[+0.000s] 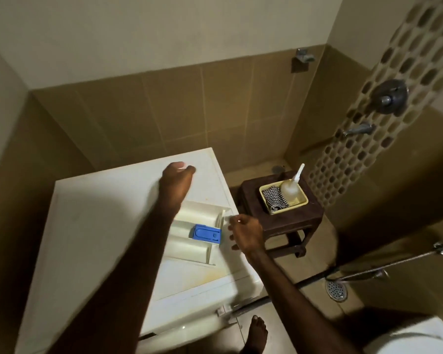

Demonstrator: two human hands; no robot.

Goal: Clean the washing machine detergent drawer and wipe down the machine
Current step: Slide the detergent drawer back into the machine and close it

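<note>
The white detergent drawer lies on top of the white washing machine, near its right edge, with a blue insert in its middle compartment. My right hand is at the drawer's right end, fingers spread and fingertips right at its front panel, not closed around it. My left hand reaches over the far part of the machine top beyond the drawer, fingers curled downward. A pale spot shows at its fingertips; whether it holds anything is unclear.
To the right, a dark wooden stool carries a yellow tray holding a checked cloth and a squeeze bottle. Taps on the right wall, a hose and floor drain, my bare foot on the floor.
</note>
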